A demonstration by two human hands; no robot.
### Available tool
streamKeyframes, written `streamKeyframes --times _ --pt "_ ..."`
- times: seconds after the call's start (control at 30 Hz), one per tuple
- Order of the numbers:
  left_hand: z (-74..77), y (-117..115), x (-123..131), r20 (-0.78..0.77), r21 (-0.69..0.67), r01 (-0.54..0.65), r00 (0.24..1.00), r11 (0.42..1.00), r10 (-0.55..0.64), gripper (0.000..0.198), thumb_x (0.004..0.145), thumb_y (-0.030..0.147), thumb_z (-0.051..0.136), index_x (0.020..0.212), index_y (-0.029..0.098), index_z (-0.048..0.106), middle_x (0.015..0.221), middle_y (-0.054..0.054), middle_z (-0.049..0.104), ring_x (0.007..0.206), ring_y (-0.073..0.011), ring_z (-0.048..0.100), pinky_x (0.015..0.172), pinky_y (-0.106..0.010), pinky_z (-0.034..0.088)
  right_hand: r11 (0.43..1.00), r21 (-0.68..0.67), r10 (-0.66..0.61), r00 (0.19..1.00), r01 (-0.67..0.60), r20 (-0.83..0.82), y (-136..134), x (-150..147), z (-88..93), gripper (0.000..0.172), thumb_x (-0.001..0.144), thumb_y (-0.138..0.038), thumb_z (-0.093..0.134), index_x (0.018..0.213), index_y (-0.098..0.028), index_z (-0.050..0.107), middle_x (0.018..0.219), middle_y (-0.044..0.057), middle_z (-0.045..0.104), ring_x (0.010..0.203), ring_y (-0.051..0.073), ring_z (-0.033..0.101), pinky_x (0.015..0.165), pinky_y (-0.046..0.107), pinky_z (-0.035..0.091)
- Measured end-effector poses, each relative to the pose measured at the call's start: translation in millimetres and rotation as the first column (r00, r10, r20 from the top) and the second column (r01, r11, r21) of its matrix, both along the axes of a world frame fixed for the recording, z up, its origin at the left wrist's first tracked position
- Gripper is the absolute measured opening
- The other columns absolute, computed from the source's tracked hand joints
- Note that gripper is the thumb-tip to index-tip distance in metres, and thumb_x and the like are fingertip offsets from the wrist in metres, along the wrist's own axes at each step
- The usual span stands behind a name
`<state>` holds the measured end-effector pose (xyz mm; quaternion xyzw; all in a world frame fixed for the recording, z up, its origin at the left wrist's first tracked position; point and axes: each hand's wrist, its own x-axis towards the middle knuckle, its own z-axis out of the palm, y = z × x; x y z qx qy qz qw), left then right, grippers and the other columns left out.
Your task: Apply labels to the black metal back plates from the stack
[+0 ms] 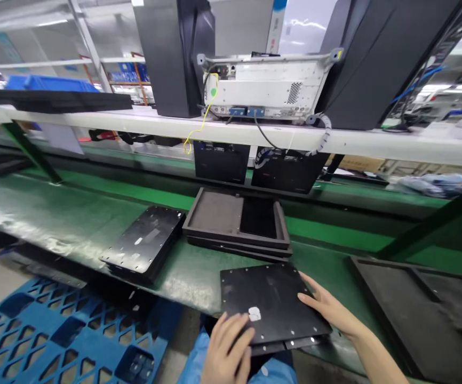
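A flat black panel [273, 298] with small fasteners along its rims and a white sticker lies tilted in front of me, over the front of the bench. Another dark layer shows under its near edge. At its near left edge is my left hand [228, 349], fingers bent over the edge and thumb hidden. My right hand [327, 306] grips the right edge, with the thumb on top. To the left, a similar black panel stack [146, 240] rests on the bench. Behind the held panel sit stacked dark foam trays [218, 210], the top one holding a glossy black plate [258, 216].
The green bench [74, 205] runs across the view. A large dark foam tray [411, 304] lies at the right. Above is a white shelf [154, 124] carrying a white equipment unit [255, 88] with cables. A blue plastic pallet [63, 333] is on the floor at left.
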<state>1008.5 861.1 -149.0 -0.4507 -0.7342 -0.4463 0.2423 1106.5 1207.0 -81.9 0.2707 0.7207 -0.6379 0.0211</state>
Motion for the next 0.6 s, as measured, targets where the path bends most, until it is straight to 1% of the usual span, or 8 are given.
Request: streamKeyframes --times 0.07,0.1,0.17,0.27,0.37,0.43,0.5,0.6 --pt "-17.3 -26.2 7.8 0.26 0.033 -0.178 0.952 0.983 0.164 0.031 0.107 0.022 0.049 0.129 0.025 0.071 0.136 -0.014 0.071 0.13 -0.028 0.067 0.11 -0.049 0.057 0.994 0.099 -0.043 0.998 0.047 -0.046 -1.8 6.0 -1.1 0.108 0.086 -0.072 0.08 0.172 -0.024 0.036 0.177 0.012 0.036 0.159 0.036 0.043 0.121 0.04 0.054" --pt "-24.5 -36.9 10.1 0.405 0.018 -0.238 0.89 0.971 0.211 0.028 0.108 0.03 0.051 0.126 0.023 0.071 0.132 -0.016 0.07 0.124 -0.029 0.069 0.103 -0.048 0.06 0.99 0.127 -0.051 0.997 0.058 -0.062 -3.1 8.8 -1.5 0.108 0.085 -0.072 0.081 0.171 -0.024 0.037 0.178 0.011 0.034 0.159 0.036 0.042 0.122 0.04 0.053" --pt "-35.2 -50.3 11.3 0.678 -0.015 -0.3 0.698 0.954 0.23 0.038 0.108 0.053 0.052 0.12 0.022 0.07 0.122 -0.015 0.071 0.111 -0.0289 0.072 0.093 -0.045 0.062 0.991 0.122 -0.051 0.997 0.058 -0.065 -6.6 13.9 -1.6 0.109 0.086 -0.071 0.08 0.173 -0.025 0.032 0.177 0.012 0.036 0.157 0.037 0.046 0.121 0.043 0.054" --pt "-43.8 -48.7 7.6 0.933 -0.036 -0.234 0.34 0.972 0.116 0.062 0.097 0.081 0.053 0.114 0.023 0.068 0.105 -0.009 0.074 0.091 -0.0256 0.073 0.082 -0.039 0.061 0.996 0.087 -0.027 1.0 0.028 -0.013 -12.7 19.9 2.1 0.111 0.09 -0.07 0.076 0.176 -0.026 0.02 0.173 0.015 0.043 0.151 0.038 0.054 0.114 0.045 0.06" --pt "-46.6 -32.1 3.1 0.996 0.062 -0.049 0.07 0.997 -0.059 0.079 0.088 0.096 0.045 0.111 0.023 0.067 0.097 -0.007 0.075 0.078 -0.0254 0.074 0.073 -0.04 0.059 0.99 0.138 -0.028 0.999 0.025 0.016 -16.0 20.8 7.3 0.112 0.089 -0.072 0.075 0.175 -0.025 0.021 0.172 0.016 0.045 0.149 0.04 0.055 0.109 0.044 0.063" --pt "-45.7 -21.9 1.3 0.992 0.127 0.047 -0.017 0.991 -0.126 0.082 0.088 0.099 0.039 0.112 0.025 0.065 0.089 -0.005 0.076 0.075 -0.0262 0.076 0.071 -0.039 0.058 0.983 0.182 -0.036 0.999 0.031 0.023 -15.8 16.7 8.2 0.111 0.087 -0.074 0.075 0.174 -0.025 0.025 0.172 0.015 0.045 0.147 0.039 0.058 0.109 0.043 0.062" --pt "-43.2 -16.6 0.0 0.988 0.151 0.105 -0.039 0.983 -0.148 0.079 0.09 0.099 0.037 0.112 0.027 0.061 0.082 -0.003 0.076 0.076 -0.0261 0.077 0.073 -0.038 0.058 0.973 0.231 -0.036 0.999 0.03 0.024 -14.0 9.8 7.4 0.108 0.087 -0.075 0.073 0.173 -0.027 0.028 0.17 0.014 0.048 0.142 0.037 0.062 0.111 0.042 0.06" --pt "-39.1 -17.9 -2.1 0.987 0.158 0.144 -0.024 0.977 -0.156 0.074 0.094 0.095 0.034 0.11 0.026 0.058 0.083 -0.004 0.077 0.078 -0.0259 0.079 0.076 -0.039 0.06 0.91 0.414 -0.031 0.993 -0.02 0.114 -8.7 6.0 10.4 0.098 0.088 -0.078 0.066 0.169 -0.03 0.037 0.142 0.011 0.072 0.123 0.037 0.073 0.102 0.046 0.061"
